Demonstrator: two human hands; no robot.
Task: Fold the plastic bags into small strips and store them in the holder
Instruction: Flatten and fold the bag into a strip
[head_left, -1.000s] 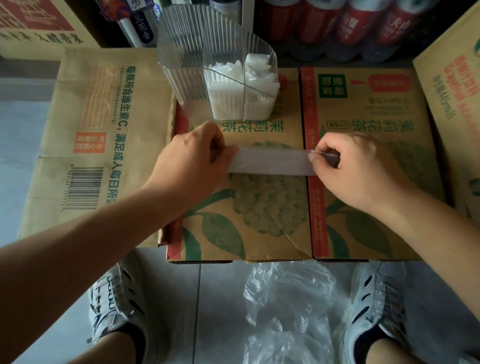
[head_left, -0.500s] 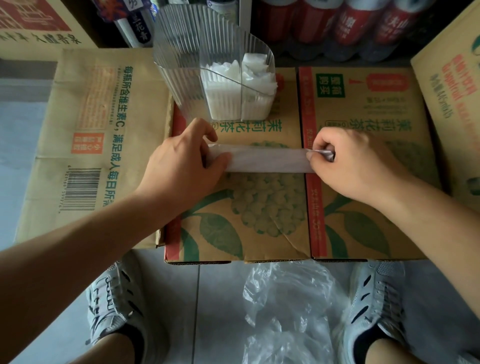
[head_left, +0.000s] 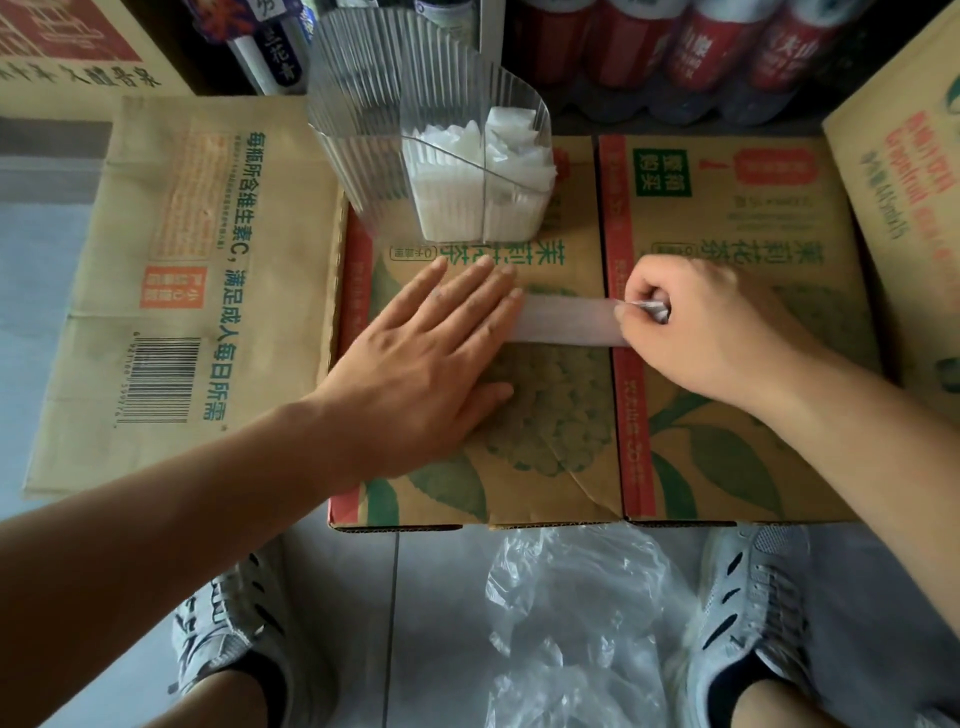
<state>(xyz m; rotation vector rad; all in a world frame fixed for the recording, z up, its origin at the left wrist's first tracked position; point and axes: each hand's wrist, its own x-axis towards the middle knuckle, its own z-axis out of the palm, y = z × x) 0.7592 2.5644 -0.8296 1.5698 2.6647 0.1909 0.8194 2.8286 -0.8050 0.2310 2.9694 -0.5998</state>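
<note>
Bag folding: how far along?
Done: folded bags fill part of the holder. In hand: one strip lies flat on the carton, left hand pressing one end, right hand pinching the other. Left: fold that strip down, store it, then do the crumpled bags on the floor.

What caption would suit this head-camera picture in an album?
A person presses one end of a folded plastic strip flat on a cardboard box and pinches the other, half-filled holder behind.

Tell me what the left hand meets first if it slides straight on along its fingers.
Most likely the front wall of the clear holder, just beyond the left hand; only bare carton lies between.
</note>
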